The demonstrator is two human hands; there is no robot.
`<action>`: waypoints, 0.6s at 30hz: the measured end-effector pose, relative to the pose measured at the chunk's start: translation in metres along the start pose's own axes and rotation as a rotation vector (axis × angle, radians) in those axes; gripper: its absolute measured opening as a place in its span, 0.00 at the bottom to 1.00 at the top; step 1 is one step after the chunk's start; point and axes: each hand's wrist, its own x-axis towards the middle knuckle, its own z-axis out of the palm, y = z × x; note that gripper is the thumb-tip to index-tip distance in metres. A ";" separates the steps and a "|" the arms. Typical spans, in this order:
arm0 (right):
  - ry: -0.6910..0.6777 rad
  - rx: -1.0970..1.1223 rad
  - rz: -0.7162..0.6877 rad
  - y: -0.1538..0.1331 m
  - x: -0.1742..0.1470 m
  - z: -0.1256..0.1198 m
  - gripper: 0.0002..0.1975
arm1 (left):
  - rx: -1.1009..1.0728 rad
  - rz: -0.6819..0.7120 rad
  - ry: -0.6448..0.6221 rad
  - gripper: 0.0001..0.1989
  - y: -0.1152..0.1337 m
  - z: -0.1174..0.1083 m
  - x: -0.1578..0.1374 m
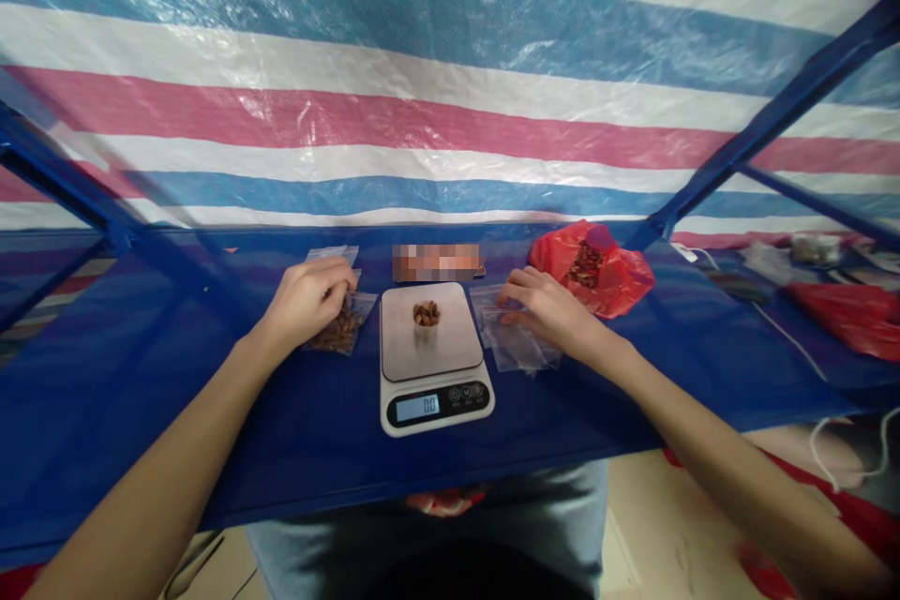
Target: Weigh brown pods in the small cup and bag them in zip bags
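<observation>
A white digital kitchen scale (394,352) stands in the middle of the blue shelf, its display reading 0.0. On its plate sits a small clear cup (426,326) filled with brown dried pieces. My left hand (309,300), fingers curled closed, is over clear bags of brown pieces (341,328) left of the scale; what the fingertips hold is hidden. To the right of the scale, my right hand (545,307) rests on flat clear zip bags (520,347) with its fingers apart. Just beyond it lies a red plastic bag (622,277) holding dark reddish dried pieces (585,267).
A blurred-out flat item (440,262) lies behind the scale. Blue metal bars (766,127) slope at both sides, and a striped tarp (422,127) hangs behind. Farther right are another red bag (850,314), a white cord (791,342) and part of another person (808,455).
</observation>
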 end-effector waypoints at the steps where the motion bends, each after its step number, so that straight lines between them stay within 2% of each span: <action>1: -0.006 -0.001 -0.021 0.001 0.004 -0.001 0.02 | 0.001 -0.005 0.004 0.16 -0.001 -0.001 0.000; 5: -0.012 0.011 -0.072 0.005 0.016 -0.013 0.09 | 0.001 -0.027 0.039 0.16 -0.003 -0.005 -0.001; 11: 0.014 0.145 -0.093 0.011 0.026 -0.048 0.09 | -0.032 -0.044 0.077 0.16 0.005 -0.006 0.003; 15: 0.123 0.102 -0.094 -0.005 0.035 -0.071 0.07 | -0.152 -0.030 0.152 0.15 0.039 -0.019 0.020; 17: 0.227 0.051 -0.125 -0.022 0.042 -0.083 0.06 | -0.241 0.026 0.123 0.12 0.063 -0.029 0.034; 18: 0.275 0.031 -0.148 -0.031 0.046 -0.088 0.06 | -0.267 0.056 0.078 0.15 0.075 -0.034 0.042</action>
